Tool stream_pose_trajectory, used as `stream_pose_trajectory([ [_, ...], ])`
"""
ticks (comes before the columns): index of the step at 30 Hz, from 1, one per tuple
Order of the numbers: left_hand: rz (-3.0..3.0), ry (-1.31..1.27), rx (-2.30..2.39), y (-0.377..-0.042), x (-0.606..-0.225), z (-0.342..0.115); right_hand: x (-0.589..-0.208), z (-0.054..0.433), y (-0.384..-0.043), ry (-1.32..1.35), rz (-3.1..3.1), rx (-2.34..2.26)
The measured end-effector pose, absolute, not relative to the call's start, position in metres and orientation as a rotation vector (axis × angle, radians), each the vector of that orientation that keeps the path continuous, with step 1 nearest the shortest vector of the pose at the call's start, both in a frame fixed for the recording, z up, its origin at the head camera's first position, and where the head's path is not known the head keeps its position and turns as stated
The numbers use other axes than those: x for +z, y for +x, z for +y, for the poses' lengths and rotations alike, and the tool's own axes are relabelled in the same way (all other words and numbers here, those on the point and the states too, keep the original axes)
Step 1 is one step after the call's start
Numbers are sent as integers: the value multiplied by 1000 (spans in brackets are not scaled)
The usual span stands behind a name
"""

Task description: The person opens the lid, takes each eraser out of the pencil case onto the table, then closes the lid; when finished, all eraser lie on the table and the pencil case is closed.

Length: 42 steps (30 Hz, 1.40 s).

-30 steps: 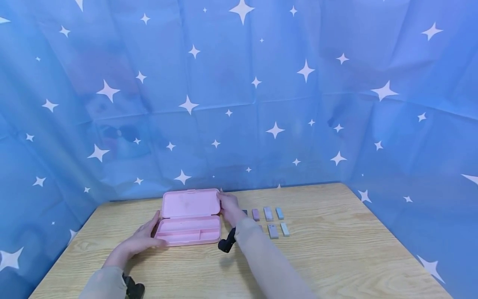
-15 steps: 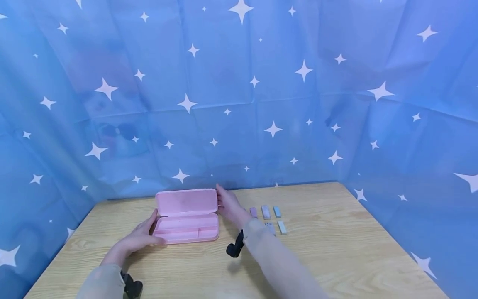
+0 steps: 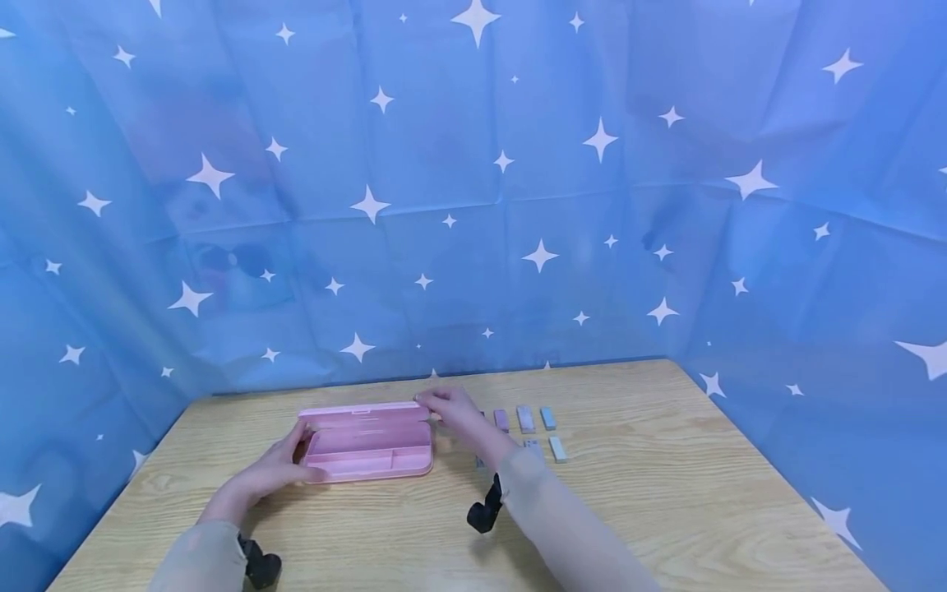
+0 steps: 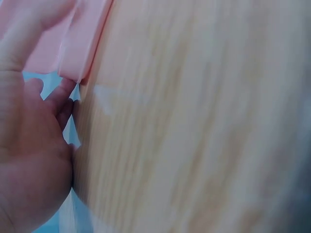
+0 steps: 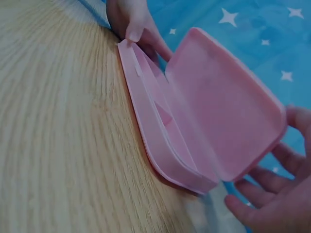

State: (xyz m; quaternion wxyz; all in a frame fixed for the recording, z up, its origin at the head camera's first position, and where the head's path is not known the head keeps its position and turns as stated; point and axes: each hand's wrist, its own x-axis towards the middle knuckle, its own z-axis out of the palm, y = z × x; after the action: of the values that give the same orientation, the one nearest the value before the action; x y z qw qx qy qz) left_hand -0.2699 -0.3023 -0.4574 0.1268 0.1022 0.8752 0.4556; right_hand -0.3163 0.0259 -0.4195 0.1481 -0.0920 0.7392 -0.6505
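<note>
A pink pencil case [image 3: 414,460] lies on the table, its compartments showing nothing inside. Its hinged lid [image 5: 223,107] stands raised at the back, tipped partly forward over the tray. The left hand [image 3: 270,473] grips the left end of the case, thumb on the front corner and fingers round the side; the left wrist view shows this hand [image 4: 29,145] close up. At the lid's right edge is the right hand [image 3: 462,418], its fingers touching the edge. In the right wrist view, the right hand [image 5: 279,204] has loosely extended fingers against the lid's corner and outer side.
Several small purple, grey and blue blocks [image 3: 525,419] lie in two rows right of the case, some hidden behind the right forearm. A blue star-patterned curtain [image 3: 473,205] hangs behind the wooden table [image 3: 666,493]. Both wrists wear black devices [image 3: 484,510].
The lid has swung forward from nearly upright, with the right hand moving along at its edge. The case has shifted slightly left; the left hand stays on its end.
</note>
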Motion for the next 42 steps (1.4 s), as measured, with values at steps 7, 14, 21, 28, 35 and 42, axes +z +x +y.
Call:
stream_pose_trajectory([
  [7, 2349, 397, 1527, -269, -456, -311, -425, 31, -302, -364, 2253, -1675],
  [14, 2347, 407, 1517, -271, -456, -316, -433, 31, -292, -384, 2288, -1647],
  [21, 2336, 277, 1524, -271, -454, -311, -439, 33, -288, -451, 2346, -1594],
  [28, 2357, 189, 1559, -272, -458, -309, -445, 33, -283, -498, 2393, -1567],
  [35, 2360, 207, 1552, -275, -464, -310, -448, 32, -281, -483, 2409, -1550],
  [42, 2376, 241, 1532, -274, -461, -306, -453, 33, -282, -501, 2429, -1514],
])
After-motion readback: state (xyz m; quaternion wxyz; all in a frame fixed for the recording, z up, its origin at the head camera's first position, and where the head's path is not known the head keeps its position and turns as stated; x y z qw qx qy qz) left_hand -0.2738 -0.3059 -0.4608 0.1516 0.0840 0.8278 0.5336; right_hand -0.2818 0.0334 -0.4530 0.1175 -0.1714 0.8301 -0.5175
